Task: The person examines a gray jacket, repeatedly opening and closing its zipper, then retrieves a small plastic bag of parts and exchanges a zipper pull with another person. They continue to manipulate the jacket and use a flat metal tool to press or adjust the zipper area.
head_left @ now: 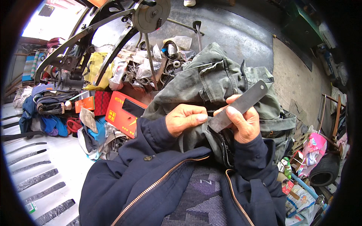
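A grey-green garment with zippers and pockets lies bunched across my lap. My left hand is closed on a fold of it, the thumb pressed over the cloth. In my right hand is a flat dark metal blade, seemingly a skiving knife, with a round hole at its upper end. It slants from upper right to lower left, between thumb and fingers. Its lower, wider end meets the cloth fold just right of my left thumb; whether it cuts in, I cannot tell.
A hand-cranked sewing machine with a large wheel stands at upper left. Near it are a red box and a heap of parts and plastic bags. Dark strips lie at lower left. Clutter and a black tyre sit at right.
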`<state>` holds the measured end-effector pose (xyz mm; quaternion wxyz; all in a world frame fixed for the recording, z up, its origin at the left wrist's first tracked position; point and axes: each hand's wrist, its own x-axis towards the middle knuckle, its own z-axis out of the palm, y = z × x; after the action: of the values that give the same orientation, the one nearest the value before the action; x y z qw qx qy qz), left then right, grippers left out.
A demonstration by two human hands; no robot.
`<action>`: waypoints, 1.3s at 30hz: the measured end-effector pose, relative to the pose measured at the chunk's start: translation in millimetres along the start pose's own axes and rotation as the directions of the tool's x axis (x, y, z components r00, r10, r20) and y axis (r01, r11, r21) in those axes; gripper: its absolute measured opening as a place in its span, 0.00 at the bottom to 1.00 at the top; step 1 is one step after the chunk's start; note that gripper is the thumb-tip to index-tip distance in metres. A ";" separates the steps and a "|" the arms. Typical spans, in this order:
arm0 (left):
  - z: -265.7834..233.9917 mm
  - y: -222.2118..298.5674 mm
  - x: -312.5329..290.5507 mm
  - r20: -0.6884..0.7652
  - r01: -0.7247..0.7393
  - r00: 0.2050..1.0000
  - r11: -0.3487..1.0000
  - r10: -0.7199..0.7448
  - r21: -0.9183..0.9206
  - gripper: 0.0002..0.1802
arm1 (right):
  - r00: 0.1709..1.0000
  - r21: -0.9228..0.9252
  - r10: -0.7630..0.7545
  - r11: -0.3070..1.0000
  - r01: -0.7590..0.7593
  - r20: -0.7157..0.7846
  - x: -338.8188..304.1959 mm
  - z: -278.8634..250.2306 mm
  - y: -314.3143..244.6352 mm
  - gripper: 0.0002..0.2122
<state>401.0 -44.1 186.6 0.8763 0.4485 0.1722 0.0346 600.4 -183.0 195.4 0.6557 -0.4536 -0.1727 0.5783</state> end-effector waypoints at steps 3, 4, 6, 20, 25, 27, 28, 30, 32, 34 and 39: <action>-1.1 0.8 0.2 0.004 0.000 1.000 1.000 0.000 0.029 0.17 | 1.000 0.009 0.013 1.000 -0.013 0.001 2.5 -2.4 1.7 0.15; -1.3 1.1 0.2 -0.016 0.015 1.000 0.998 -0.014 0.058 0.17 | 1.000 -0.001 0.015 1.000 -0.015 -0.014 2.7 -2.5 2.5 0.15; -0.8 1.5 0.2 -0.014 -0.005 1.000 0.998 0.006 0.062 0.17 | 0.998 -0.021 0.024 0.999 -0.025 -0.052 1.5 -1.7 4.2 0.16; 0.0 0.8 1.0 -0.057 0.014 0.998 0.998 -0.011 0.067 0.17 | 0.995 -0.005 -0.046 0.999 0.046 -0.094 0.6 4.2 14.0 0.15; 1.1 0.8 1.0 -0.068 0.025 0.997 0.998 -0.021 0.054 0.17 | 0.997 -0.007 -0.059 0.998 0.059 -0.046 2.6 0.8 14.1 0.15; 1.0 0.2 2.0 -0.051 0.000 0.999 1.000 0.001 0.031 0.17 | 0.997 0.004 -0.054 0.998 0.055 -0.058 2.2 0.2 14.7 0.15; 0.6 -0.2 2.6 -0.059 0.005 0.998 0.999 -0.002 0.039 0.17 | 0.997 0.019 -0.054 0.998 0.055 -0.059 1.8 -0.3 15.0 0.15; -1.0 -0.3 3.1 -0.035 -0.006 0.999 1.000 0.007 0.024 0.16 | 0.997 0.006 -0.070 0.998 0.070 -0.031 3.2 -2.0 15.7 0.15; -1.8 -0.7 2.3 -0.044 0.019 0.999 0.999 -0.017 0.031 0.16 | 0.998 0.018 -0.070 0.997 0.070 -0.001 3.8 -4.8 15.7 0.15; -2.0 -1.1 1.7 -0.040 0.029 0.999 0.999 -0.028 0.025 0.16 | 0.998 0.048 -0.059 0.997 0.058 0.034 5.3 -7.7 15.3 0.14; -1.3 -1.0 1.5 -0.016 0.021 1.000 1.000 -0.021 0.015 0.16 | 0.996 0.057 -0.036 0.998 0.031 0.087 7.4 -11.2 13.9 0.14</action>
<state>401.9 -43.4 184.7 0.8718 0.4532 0.1841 0.0275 602.5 -181.8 176.3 0.6694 -0.4063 -0.1928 0.5913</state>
